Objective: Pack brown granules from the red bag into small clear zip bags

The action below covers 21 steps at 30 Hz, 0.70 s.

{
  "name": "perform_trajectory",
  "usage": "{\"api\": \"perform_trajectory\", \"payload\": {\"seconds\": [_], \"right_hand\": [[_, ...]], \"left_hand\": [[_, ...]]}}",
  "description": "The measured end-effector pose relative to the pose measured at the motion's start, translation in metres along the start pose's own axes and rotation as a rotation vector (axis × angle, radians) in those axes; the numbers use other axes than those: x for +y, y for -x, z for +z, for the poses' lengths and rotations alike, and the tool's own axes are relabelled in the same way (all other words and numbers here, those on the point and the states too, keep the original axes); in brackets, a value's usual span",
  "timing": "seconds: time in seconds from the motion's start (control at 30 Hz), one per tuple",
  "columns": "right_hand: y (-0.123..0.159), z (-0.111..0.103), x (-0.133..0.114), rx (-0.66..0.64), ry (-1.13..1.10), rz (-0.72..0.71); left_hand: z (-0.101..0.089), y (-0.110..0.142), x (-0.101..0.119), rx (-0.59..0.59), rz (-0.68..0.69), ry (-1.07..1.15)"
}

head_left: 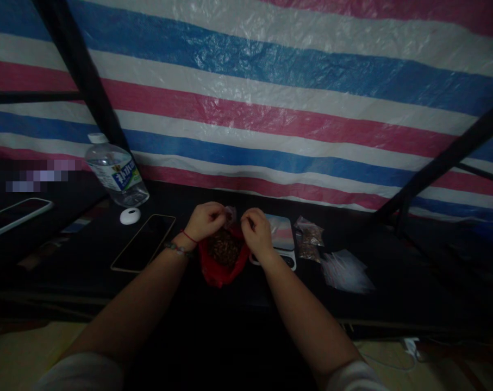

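My left hand (207, 221) is closed in a pinch at the edge of a small clear plastic bag (230, 216). My right hand (256, 232) is level with it, fingers pinched together just right of that bag; whatever they hold is too small and dim to make out. Below and between both hands sits an open red plastic bag (217, 276) filled with small brown pieces (225, 248), whose kind I cannot tell. Partly behind my right hand lies a small digital scale (282, 233) with a shiny plate.
Right of the scale are small filled zip bags (310, 239) and a fanned stack of flat clear bags (348, 271). To the left lie a phone (144, 243), a white round object (130, 216), a plastic bottle (118, 174) and another phone (18, 214). Striped sheeting (246, 108) hangs behind the black table.
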State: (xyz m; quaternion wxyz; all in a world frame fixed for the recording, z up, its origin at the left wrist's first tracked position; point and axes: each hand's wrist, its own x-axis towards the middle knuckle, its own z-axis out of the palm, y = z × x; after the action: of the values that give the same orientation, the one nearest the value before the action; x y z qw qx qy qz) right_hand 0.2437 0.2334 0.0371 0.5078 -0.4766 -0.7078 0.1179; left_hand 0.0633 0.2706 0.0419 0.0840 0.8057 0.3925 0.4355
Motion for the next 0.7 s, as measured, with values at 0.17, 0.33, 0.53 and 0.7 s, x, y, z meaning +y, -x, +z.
{"api": "perform_trajectory", "payload": {"seconds": [0.17, 0.33, 0.53, 0.7], "right_hand": [[-0.001, 0.009, 0.013, 0.035, -0.135, 0.173], [-0.001, 0.018, 0.024, -0.028, -0.296, 0.329], [-0.002, 0.019, 0.021, -0.068, -0.558, 0.423], [-0.001, 0.015, 0.013, 0.006, -0.609, 0.441]], "left_hand": [[-0.009, 0.003, -0.002, 0.092, 0.032, 0.055], [-0.013, 0.005, 0.002, 0.054, 0.075, 0.121], [-0.018, 0.003, 0.002, 0.026, 0.085, 0.13], [-0.023, 0.0, -0.011, 0.067, 0.077, 0.059]]}}
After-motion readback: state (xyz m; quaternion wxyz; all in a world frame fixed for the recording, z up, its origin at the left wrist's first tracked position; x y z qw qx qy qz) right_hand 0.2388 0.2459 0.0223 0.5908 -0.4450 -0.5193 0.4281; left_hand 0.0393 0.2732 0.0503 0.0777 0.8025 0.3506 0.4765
